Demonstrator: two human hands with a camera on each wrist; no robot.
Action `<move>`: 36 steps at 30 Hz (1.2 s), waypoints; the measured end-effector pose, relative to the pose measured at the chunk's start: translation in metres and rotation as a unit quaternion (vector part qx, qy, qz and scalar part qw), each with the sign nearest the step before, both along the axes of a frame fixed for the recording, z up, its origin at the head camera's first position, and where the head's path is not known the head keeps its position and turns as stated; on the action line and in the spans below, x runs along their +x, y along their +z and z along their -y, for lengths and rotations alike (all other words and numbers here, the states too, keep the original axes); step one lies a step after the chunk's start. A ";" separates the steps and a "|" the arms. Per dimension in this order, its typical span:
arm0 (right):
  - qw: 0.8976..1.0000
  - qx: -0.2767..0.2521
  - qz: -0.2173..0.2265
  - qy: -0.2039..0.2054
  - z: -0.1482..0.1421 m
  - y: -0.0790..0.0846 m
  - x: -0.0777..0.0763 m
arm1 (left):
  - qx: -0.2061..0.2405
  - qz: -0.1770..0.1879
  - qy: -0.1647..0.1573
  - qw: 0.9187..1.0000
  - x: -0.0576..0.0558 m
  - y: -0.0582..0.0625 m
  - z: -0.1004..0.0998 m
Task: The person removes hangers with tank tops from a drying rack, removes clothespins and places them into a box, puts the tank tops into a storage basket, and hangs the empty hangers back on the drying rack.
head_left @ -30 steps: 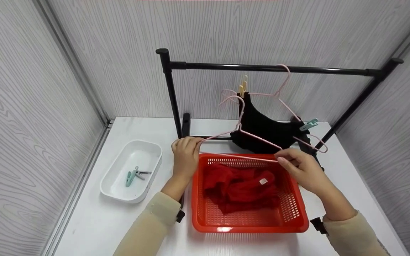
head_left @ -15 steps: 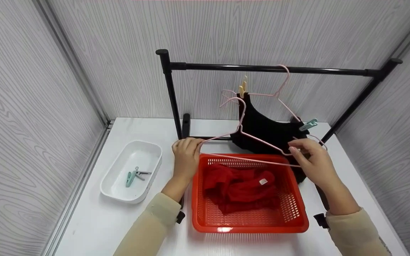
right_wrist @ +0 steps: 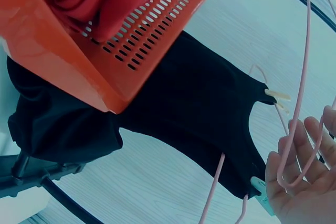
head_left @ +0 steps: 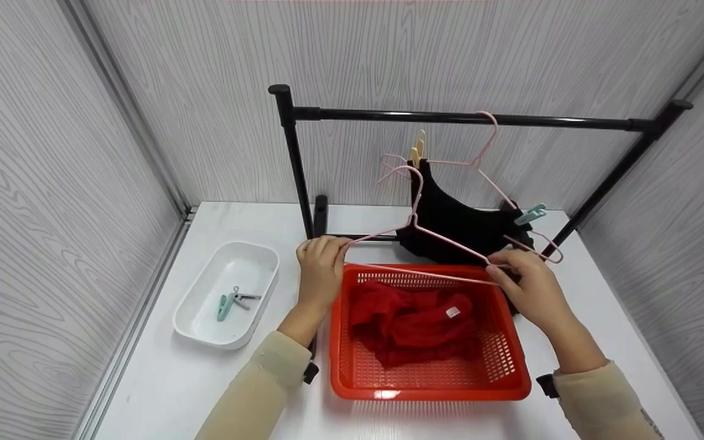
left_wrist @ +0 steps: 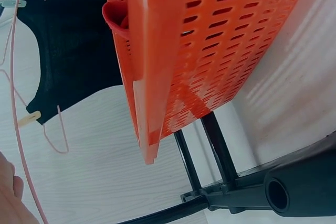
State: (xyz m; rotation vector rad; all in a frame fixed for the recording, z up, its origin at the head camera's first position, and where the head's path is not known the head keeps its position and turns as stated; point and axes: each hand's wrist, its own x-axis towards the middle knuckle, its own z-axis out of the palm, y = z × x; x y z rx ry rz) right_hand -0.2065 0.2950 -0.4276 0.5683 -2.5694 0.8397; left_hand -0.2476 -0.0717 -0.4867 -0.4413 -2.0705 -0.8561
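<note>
A thin pink hanger [head_left: 450,238] is held up above the front basket, its hook pointing upward. My left hand [head_left: 320,266] pinches its left end between thumb and fingers. At the other end, my right hand [head_left: 526,281] has its thumb and fingers round the hanger's bent corner; the right wrist view shows that corner lying against the fingers [right_wrist: 310,156]. Behind it a black garment [head_left: 456,223] hangs on a second pink hanger [head_left: 489,137], fixed by a yellow clothespin [head_left: 416,153] and a green clothespin [head_left: 531,214]. A red garment [head_left: 413,324] lies crumpled in the red basket [head_left: 431,394].
The second hanger hooks over the black rack's bar [head_left: 376,114], which spans the back. On the left of the white table [head_left: 144,391] stands a white tray [head_left: 190,305] with green clothespins [head_left: 225,307] and a grey clip [head_left: 245,299]. Wood-grain panels [head_left: 205,73] enclose the table.
My right hand slid outward to the right past the hanger's corner, then came back in to hold that corner. The left hand kept its hold, almost unmoved.
</note>
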 end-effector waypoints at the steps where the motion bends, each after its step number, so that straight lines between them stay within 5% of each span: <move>1: 1.000 0.000 0.003 -0.001 0.001 -0.001 0.000 | 0.000 -0.001 0.000 1.000 0.000 0.000 0.000; 20: 0.998 -0.021 0.053 -0.033 0.002 -0.009 0.004 | -0.008 0.009 -0.005 1.000 0.001 0.004 0.000; 36: 0.998 -0.037 0.031 -0.033 -0.002 -0.007 0.004 | -0.029 0.029 -0.027 0.999 0.001 0.018 0.007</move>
